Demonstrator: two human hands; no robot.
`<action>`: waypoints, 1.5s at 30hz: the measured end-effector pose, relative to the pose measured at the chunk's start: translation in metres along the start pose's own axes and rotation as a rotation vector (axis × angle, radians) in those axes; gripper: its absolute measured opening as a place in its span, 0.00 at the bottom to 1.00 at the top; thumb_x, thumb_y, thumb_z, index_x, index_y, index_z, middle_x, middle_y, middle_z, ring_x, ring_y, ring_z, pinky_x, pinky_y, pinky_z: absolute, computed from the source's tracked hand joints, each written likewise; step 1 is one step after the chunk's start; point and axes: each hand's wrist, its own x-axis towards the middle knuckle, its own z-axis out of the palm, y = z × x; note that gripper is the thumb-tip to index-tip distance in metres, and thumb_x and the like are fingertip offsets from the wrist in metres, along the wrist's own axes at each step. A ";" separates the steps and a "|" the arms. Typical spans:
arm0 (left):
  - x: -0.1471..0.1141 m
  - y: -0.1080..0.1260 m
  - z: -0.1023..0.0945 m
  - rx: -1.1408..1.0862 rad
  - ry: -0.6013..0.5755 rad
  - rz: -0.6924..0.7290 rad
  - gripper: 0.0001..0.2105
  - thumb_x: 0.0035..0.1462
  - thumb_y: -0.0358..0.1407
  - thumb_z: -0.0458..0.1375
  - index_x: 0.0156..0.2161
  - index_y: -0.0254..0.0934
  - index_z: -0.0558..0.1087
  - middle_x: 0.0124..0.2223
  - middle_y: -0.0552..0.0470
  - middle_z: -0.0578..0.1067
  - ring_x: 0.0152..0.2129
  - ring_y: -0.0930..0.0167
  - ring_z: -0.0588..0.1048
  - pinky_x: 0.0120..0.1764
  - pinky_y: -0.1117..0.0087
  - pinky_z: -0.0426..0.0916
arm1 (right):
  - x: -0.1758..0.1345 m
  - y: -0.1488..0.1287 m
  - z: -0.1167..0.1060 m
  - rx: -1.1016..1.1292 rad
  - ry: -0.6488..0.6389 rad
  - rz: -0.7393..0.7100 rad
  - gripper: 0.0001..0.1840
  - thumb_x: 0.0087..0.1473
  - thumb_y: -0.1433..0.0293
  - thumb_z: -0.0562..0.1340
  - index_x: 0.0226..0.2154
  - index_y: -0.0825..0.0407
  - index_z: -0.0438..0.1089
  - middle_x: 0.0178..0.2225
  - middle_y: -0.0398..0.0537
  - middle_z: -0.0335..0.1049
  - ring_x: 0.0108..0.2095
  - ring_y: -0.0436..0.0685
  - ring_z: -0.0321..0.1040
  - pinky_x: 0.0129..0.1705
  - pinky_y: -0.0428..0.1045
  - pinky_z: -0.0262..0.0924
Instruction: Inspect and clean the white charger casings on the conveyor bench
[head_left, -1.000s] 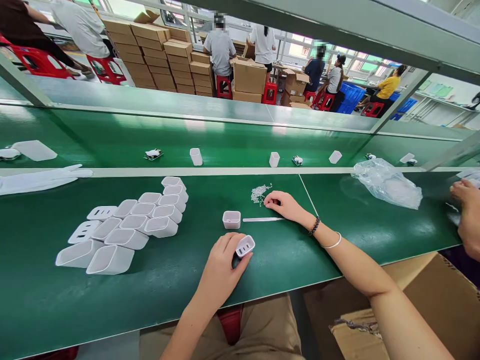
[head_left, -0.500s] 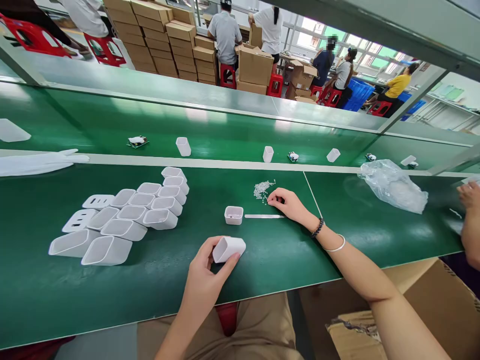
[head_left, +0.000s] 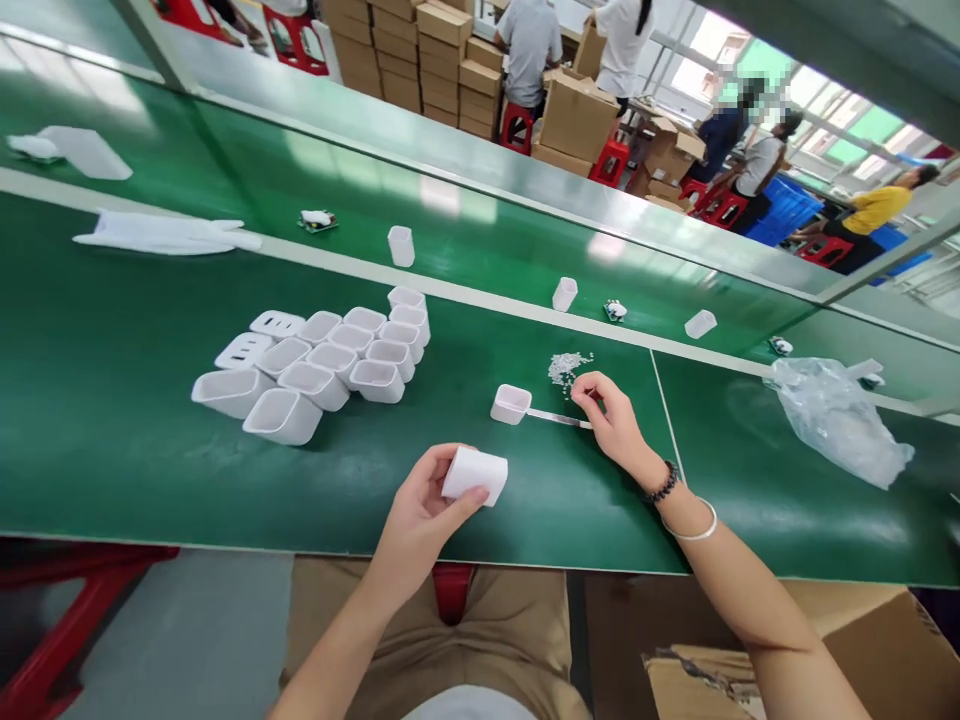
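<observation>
My left hand [head_left: 431,510] is closed round a white plastic housing [head_left: 477,476], held tilted above the front of the bench with its smooth side towards me. My right hand [head_left: 609,412] has thumb and fingertips pinched together at the near edge of a pile of tiny clear pieces [head_left: 564,368]. Whatever lies between those fingertips is too small to make out. Between the hands an open white housing [head_left: 511,404] stands on the bench, a thin white strip [head_left: 556,417] beside it running to below my right hand.
Several white housings [head_left: 282,416] stand grouped on the left of the green bench [head_left: 150,440], with slotted ones [head_left: 244,351] among them. A white glove [head_left: 165,232] lies behind. Farther right is a clear plastic bag [head_left: 840,415]. Small circuit boards [head_left: 318,220] and housings sit along the far strip. A cardboard box [head_left: 862,650] is below right.
The view has tilted and shifted. My left hand has turned the housing so that its open end no longer shows. My right hand stays pinched by the pile of tiny pieces.
</observation>
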 end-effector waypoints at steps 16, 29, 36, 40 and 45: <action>0.010 -0.001 -0.015 -0.550 0.011 -0.093 0.19 0.51 0.40 0.70 0.45 0.36 0.73 0.46 0.48 0.77 0.40 0.67 0.78 0.44 0.67 0.75 | -0.021 -0.042 0.054 -0.308 -0.257 -0.473 0.17 0.68 0.72 0.52 0.41 0.49 0.78 0.39 0.50 0.80 0.41 0.58 0.74 0.43 0.55 0.71; 0.012 -0.001 -0.014 -0.638 -0.001 -0.084 0.14 0.54 0.36 0.69 0.45 0.36 0.76 0.47 0.49 0.79 0.45 0.66 0.78 0.45 0.68 0.76 | -0.028 -0.056 0.062 -0.053 -0.196 -0.041 0.04 0.62 0.69 0.64 0.39 0.48 0.76 0.41 0.49 0.76 0.43 0.58 0.72 0.47 0.54 0.70; 0.012 -0.003 -0.016 -0.611 -0.008 -0.092 0.15 0.54 0.36 0.69 0.46 0.36 0.75 0.47 0.48 0.79 0.46 0.65 0.78 0.48 0.67 0.75 | -0.027 -0.058 0.065 -0.036 -0.224 -0.043 0.04 0.62 0.67 0.64 0.40 0.48 0.76 0.42 0.50 0.73 0.45 0.59 0.71 0.48 0.54 0.67; 0.010 -0.002 -0.016 -0.604 -0.031 -0.084 0.14 0.54 0.36 0.69 0.45 0.37 0.76 0.47 0.49 0.79 0.46 0.64 0.79 0.49 0.66 0.75 | -0.026 -0.056 0.066 -0.053 -0.230 -0.064 0.05 0.64 0.69 0.62 0.38 0.49 0.75 0.40 0.50 0.72 0.43 0.57 0.69 0.46 0.53 0.65; 0.008 0.002 -0.016 -0.594 -0.055 -0.075 0.14 0.54 0.35 0.69 0.46 0.37 0.75 0.46 0.50 0.79 0.45 0.65 0.80 0.49 0.68 0.76 | -0.023 -0.052 0.066 -0.060 -0.272 -0.114 0.07 0.66 0.70 0.58 0.38 0.50 0.72 0.40 0.50 0.71 0.42 0.57 0.68 0.45 0.53 0.65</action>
